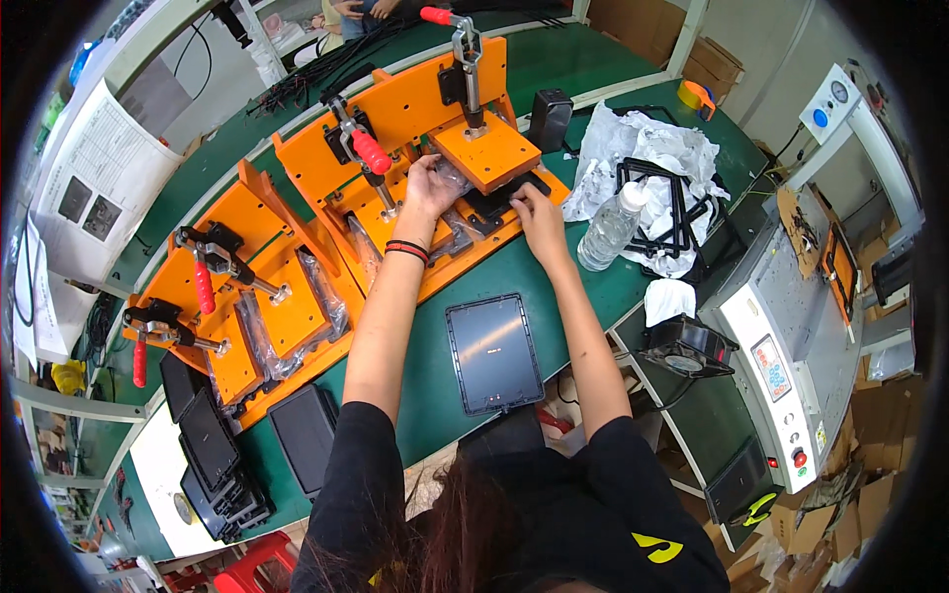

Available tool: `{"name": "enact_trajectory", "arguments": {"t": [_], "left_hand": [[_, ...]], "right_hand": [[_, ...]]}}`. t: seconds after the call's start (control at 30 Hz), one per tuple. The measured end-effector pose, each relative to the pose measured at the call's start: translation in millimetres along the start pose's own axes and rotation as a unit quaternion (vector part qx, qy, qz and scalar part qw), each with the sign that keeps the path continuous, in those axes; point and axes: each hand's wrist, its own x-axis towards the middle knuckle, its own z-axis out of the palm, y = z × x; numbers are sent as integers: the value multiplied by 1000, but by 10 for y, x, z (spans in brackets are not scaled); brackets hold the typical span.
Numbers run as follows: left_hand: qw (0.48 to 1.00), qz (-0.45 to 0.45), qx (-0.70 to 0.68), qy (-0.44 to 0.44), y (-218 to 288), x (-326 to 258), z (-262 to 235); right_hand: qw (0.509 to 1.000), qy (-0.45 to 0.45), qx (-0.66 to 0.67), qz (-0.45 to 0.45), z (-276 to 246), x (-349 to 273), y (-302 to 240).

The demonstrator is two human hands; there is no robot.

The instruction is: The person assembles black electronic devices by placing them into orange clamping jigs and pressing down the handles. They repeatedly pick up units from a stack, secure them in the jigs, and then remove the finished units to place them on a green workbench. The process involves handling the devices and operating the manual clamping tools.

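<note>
Both my hands are at an orange clamping fixture (pixel 395 74) with a raised orange pressing plate (pixel 484 148). My left hand (pixel 429 188), palm turned up and fingers curled, is closed on clear plastic film (pixel 453 178) at the plate's left side. My right hand (pixel 539 215) pinches the near right edge of a flat black part (pixel 499 201), which lies beneath the plate and is partly hidden by it. On the green table between my forearms rests a black rectangular frame panel (pixel 494 354) with a dark glossy face.
Left stands a second orange fixture (pixel 287 306) with red-handled toggle clamps (pixel 205 287). Black panels (pixel 210 440) are piled at the lower left. A clear bottle (pixel 611 229), black frames (pixel 657 212) and crumpled white wrapping (pixel 603 148) lie right. Beyond is a white machine (pixel 776 366).
</note>
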Motion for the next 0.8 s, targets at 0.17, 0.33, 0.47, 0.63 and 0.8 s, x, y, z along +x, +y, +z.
{"name": "enact_trajectory", "arguments": {"t": [0.17, 0.33, 0.47, 0.63, 0.8], "left_hand": [[999, -2, -7, 33, -43, -73, 52], [998, -23, 28, 57, 21, -99, -17], [997, -3, 64, 42, -123, -360, 204], [998, 35, 3, -43, -17, -327, -17], [999, 24, -1, -31, -81, -289, 84]], "right_hand": [[993, -19, 83, 84, 127, 136, 320], [823, 85, 504, 246, 134, 454, 378], [886, 96, 405, 205, -1, 466, 312], [987, 139, -41, -68, 62, -9, 59], [967, 134, -184, -112, 61, -115, -70]]}}
